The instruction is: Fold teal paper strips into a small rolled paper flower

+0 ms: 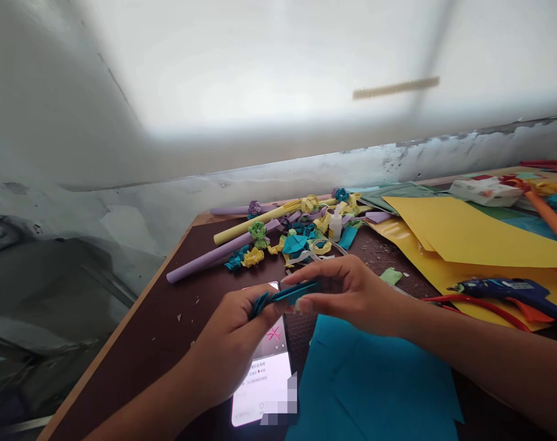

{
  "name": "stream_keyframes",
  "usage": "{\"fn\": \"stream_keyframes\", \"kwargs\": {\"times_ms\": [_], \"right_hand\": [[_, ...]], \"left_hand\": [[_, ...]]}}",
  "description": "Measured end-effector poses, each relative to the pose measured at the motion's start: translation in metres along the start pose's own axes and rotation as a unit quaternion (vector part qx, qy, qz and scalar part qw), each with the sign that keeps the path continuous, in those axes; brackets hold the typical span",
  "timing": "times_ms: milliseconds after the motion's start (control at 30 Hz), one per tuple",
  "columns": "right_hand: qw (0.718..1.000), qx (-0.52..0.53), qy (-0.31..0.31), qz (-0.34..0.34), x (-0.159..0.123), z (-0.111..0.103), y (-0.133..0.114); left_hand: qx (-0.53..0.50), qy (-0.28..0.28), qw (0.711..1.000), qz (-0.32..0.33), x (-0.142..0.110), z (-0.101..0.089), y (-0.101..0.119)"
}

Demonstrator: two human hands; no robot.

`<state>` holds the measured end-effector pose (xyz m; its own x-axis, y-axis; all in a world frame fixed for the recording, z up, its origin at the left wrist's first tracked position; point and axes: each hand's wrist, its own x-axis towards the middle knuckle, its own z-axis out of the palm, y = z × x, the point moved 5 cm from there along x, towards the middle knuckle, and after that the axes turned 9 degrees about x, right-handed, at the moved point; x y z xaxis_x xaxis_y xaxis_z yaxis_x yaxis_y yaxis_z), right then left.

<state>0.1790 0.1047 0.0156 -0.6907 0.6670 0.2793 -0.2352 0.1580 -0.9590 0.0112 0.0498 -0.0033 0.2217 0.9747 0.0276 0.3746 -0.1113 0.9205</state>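
The left grip (239, 331) is clamped on one end of a blue piece (301, 289), thumb and fingers pressed together over it. The right grip (352, 291) has the other end pinched, thumb below and fingers above. The piece is held in the air over the far end of the phone (255, 392) (its screen is lit and shows a pink star-like figure), and the left grip hides part of that screen.

As for progress, the piece seems partway made: layers of folded paper show at the left grip, but how many folds remain I cannot tell, since fingers cover much of it. Just right of the phone, a blue sheet (374, 380) lies flat on the bench (181, 324), apparently uncut stock.

Beyond the phone, crumpled flowers in yellow (253, 256), green (258, 234) and other colours look finished, some lying against a purple tube (214, 260) and a yellow tube (241, 229). A white bottle (336, 225) stands among the scraps, beyond the phone and to its right. Well right of the phone are yellow sheets (480, 233), seemingly unworked, with a blue tool (512, 288) on them.
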Motion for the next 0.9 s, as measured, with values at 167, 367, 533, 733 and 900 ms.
{"fn": "stream_keyframes", "kwargs": {"times_ms": [167,367,533,733,900], "right_hand": [[0.999,0.032,0.018,0.017,0.0,-0.004,0.005],[0.998,-0.023,0.008,-0.05,-0.001,-0.005,-0.001],[0.99,-0.092,0.002,-0.104,-0.004,-0.002,-0.011],[0.992,-0.111,0.013,-0.058,-0.006,-0.004,-0.01],[0.977,-0.202,0.013,-0.068,-0.008,-0.005,-0.026]], "left_hand": [[-0.036,-0.03,0.999,-0.028,-0.002,0.002,-0.003],[-0.11,-0.056,0.992,-0.024,-0.005,0.005,0.003],[-0.089,-0.047,0.995,-0.006,-0.005,0.004,0.003],[0.121,0.004,0.992,0.018,-0.005,-0.001,0.013],[0.06,0.047,0.997,0.007,-0.018,-0.005,0.011]]}}
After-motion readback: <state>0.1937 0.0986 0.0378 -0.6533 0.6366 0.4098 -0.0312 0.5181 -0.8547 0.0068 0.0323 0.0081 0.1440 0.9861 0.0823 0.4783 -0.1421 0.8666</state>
